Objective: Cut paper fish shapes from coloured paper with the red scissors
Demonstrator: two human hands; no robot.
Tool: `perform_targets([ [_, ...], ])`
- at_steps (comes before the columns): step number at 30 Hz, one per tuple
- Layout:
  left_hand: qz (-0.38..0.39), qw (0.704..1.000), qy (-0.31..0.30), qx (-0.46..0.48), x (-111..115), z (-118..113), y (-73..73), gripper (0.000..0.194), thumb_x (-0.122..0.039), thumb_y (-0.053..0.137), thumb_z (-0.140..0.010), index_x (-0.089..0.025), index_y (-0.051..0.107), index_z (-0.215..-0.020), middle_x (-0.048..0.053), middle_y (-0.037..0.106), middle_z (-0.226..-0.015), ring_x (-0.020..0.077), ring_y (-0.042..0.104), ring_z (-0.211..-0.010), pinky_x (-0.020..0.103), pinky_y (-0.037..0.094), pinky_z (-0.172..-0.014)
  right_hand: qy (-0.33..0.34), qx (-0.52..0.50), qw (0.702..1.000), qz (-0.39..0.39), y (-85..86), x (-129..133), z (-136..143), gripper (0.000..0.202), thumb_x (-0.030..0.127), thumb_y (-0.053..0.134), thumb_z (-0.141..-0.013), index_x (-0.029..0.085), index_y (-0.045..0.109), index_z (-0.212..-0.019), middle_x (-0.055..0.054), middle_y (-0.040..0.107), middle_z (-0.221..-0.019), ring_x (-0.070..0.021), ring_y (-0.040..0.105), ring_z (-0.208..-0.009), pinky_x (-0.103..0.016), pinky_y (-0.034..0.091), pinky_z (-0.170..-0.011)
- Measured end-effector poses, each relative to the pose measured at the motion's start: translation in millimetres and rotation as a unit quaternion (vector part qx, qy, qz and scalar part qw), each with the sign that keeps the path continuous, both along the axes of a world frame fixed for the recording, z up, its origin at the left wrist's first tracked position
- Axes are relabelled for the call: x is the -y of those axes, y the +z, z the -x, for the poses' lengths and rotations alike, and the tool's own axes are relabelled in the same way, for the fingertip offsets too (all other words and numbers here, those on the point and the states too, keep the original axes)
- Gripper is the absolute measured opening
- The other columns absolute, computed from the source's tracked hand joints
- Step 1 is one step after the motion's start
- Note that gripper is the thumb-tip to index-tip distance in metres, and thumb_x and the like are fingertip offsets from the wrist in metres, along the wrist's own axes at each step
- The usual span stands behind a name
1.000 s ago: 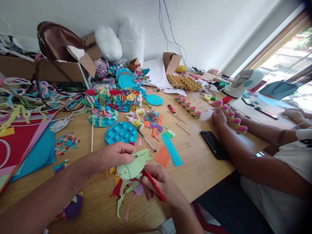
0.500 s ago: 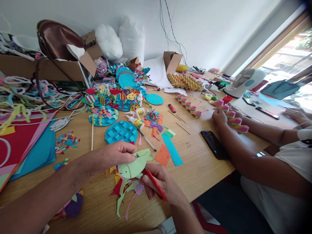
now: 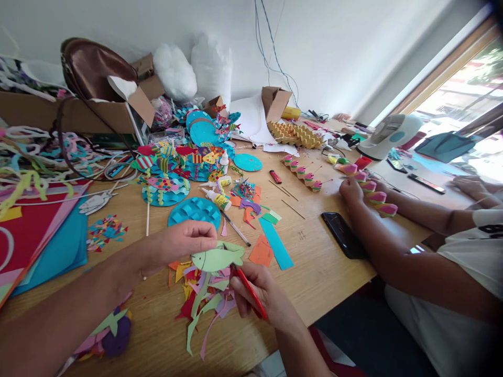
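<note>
A light green paper fish (image 3: 218,258) with a drawn eye and gill line is pinched along its upper edge by my left hand (image 3: 184,241). My right hand (image 3: 257,293) is closed round red-handled scissors (image 3: 251,293). Their blades are mostly hidden, near the fish's lower edge by the tail. Below the fish lies a heap of paper scraps (image 3: 196,301) in green, pink, red and yellow. Under my left forearm sit more cut paper fish (image 3: 116,335), one purple. Just beyond my left hand is a round blue piece with raised waves (image 3: 194,211).
Glue bottles (image 3: 218,199), a pen (image 3: 237,229) and a blue strip (image 3: 276,243) lie ahead. At right, a black phone (image 3: 341,234) rests near a co-worker's arms; that person's hand (image 3: 351,193) touches a pink-and-green egg-carton row (image 3: 375,198). Coloured sheets (image 3: 58,246) are stacked at left.
The green fish has turned flatter towards me and sits slightly higher, with more scraps showing beneath it. My left hand has shifted slightly up and left; the scissors stay close to the fish.
</note>
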State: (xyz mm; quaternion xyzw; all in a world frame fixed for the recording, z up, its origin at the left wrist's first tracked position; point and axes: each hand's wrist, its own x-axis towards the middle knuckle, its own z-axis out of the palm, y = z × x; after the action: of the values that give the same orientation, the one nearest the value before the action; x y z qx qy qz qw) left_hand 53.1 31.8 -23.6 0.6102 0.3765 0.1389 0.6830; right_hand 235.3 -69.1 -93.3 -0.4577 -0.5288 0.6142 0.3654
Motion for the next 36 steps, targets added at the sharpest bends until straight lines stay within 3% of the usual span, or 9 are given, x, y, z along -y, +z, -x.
perform_targets([
  [3, 0.088, 0.983, 0.125, 0.103, 14.7, -3.0, -10.9, 0.023, -0.040, 0.065, -0.075, -0.019, 0.056, -0.073, -0.003, 0.056, -0.068, 0.0104, 0.050, -0.060, 0.022, 0.043, -0.060, -0.074, -0.015, 0.997, 0.014, 2.4, -3.8, 11.8, 0.054, 0.068, 0.048, -0.080, 0.018, 0.047, -0.061, 0.004, 0.049, -0.041, -0.0061, 0.040, -0.035, -0.017, 0.033, -0.038],
  [7, 0.163, 0.939, 0.223, 0.206, 36.6, -15.9, -24.2, 0.024, -0.037, 0.071, -0.071, -0.019, 0.058, -0.079, -0.003, 0.061, -0.066, 0.0120, 0.056, -0.058, 0.025, 0.048, -0.060, -0.129, 0.009, 0.992, 0.011, 4.9, -8.3, 29.8, 0.055, 0.072, 0.047, -0.077, 0.018, 0.047, -0.064, 0.004, 0.050, -0.042, -0.0065, 0.041, -0.033, -0.017, 0.032, -0.036],
  [12, 0.134, 0.908, 0.310, 0.247, 45.2, -27.9, -23.1, 0.021, -0.033, 0.072, -0.069, -0.020, 0.056, -0.076, -0.007, 0.057, -0.055, 0.0100, 0.053, -0.046, 0.023, 0.045, -0.050, -0.123, 0.007, 0.992, 0.030, 14.5, -10.4, 43.6, 0.056, 0.074, 0.047, -0.075, 0.019, 0.045, -0.064, 0.005, 0.048, -0.041, -0.0069, 0.041, -0.034, -0.017, 0.032, -0.035],
  [18, 0.114, 0.917, 0.319, 0.212, 44.3, -23.6, -22.1, 0.020, -0.032, 0.071, -0.069, -0.019, 0.056, -0.075, -0.007, 0.059, -0.055, 0.0114, 0.055, -0.046, 0.023, 0.044, -0.049, -0.092, -0.015, 0.995, 0.032, 21.2, -8.2, 41.4, 0.058, 0.077, 0.049, -0.071, 0.020, 0.041, -0.060, 0.004, 0.049, -0.041, -0.0070, 0.042, -0.035, -0.018, 0.034, -0.037],
  [23, 0.107, 0.923, 0.313, 0.197, 46.4, -23.0, -23.9, 0.022, -0.033, 0.071, -0.069, -0.020, 0.055, -0.077, -0.007, 0.061, -0.058, 0.0116, 0.058, -0.049, 0.024, 0.048, -0.055, -0.078, -0.038, 0.996, 0.024, 17.9, -7.0, 37.8, 0.058, 0.078, 0.048, -0.071, 0.019, 0.045, -0.065, 0.005, 0.048, -0.043, -0.0076, 0.042, -0.035, -0.018, 0.034, -0.037],
  [29, 0.117, 0.930, 0.298, 0.181, 46.3, -24.5, -21.6, 0.024, -0.035, 0.072, -0.067, -0.020, 0.054, -0.073, -0.006, 0.061, -0.057, 0.0116, 0.056, -0.048, 0.023, 0.047, -0.049, -0.077, -0.044, 0.996, 0.021, 17.7, -6.3, 35.6, 0.057, 0.076, 0.049, -0.072, 0.019, 0.045, -0.066, 0.005, 0.047, -0.044, -0.0072, 0.041, -0.036, -0.018, 0.033, -0.037],
  [36, 0.077, 0.944, 0.275, 0.163, 44.2, -21.4, -24.3, 0.019, -0.033, 0.068, -0.073, -0.021, 0.054, -0.073, -0.007, 0.060, -0.058, 0.0108, 0.056, -0.049, 0.024, 0.047, -0.056, -0.073, -0.055, 0.995, 0.026, 15.2, -4.7, 33.0, 0.056, 0.074, 0.050, -0.074, 0.019, 0.045, -0.064, 0.005, 0.047, -0.043, -0.0063, 0.041, -0.035, -0.017, 0.033, -0.037],
])
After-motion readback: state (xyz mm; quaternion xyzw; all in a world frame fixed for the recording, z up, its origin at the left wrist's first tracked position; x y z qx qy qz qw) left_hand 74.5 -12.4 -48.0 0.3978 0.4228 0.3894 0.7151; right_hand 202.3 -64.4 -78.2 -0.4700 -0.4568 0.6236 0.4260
